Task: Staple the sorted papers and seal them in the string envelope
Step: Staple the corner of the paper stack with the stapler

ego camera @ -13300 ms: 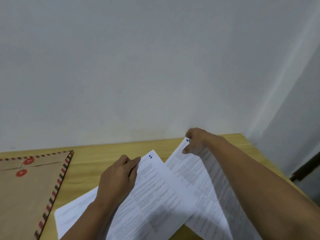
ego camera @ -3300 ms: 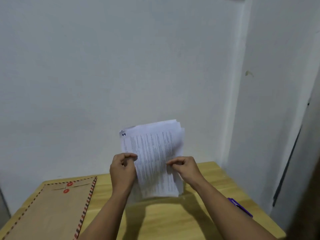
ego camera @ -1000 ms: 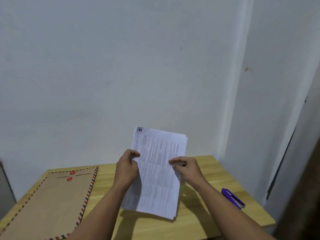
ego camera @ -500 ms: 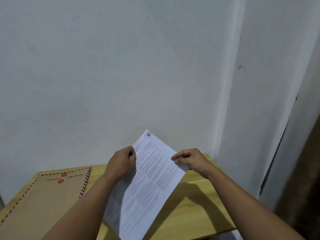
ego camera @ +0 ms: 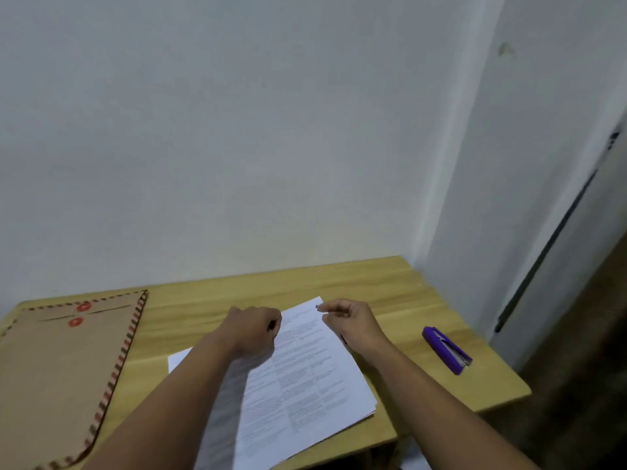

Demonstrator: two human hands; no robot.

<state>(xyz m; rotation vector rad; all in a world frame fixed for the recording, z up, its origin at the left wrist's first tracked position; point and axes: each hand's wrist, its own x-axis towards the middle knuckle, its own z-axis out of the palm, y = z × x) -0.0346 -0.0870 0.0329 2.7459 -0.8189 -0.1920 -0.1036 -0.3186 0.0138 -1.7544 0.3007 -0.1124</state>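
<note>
The stack of printed papers (ego camera: 305,378) lies flat on the wooden table (ego camera: 390,286), tilted, with its near end over the front edge. My left hand (ego camera: 252,332) sits on the stack's upper left edge with curled fingers gripping that edge. My right hand (ego camera: 349,323) hovers at the top right corner, its fingers loosely curled and its fingertips just at the paper, holding nothing that I can see. The brown string envelope (ego camera: 61,368), with red buttons and a striped border, lies at the left. A purple stapler (ego camera: 446,349) lies to the right of my right hand.
White walls close the table in at the back and on the right. The table's right and front edges are close to the stapler and the papers. Bare wood shows between the envelope and the papers.
The papers were held up in the air with both hands; now the stack lies flat on the table. My right hand has loosened its hold at the corner.
</note>
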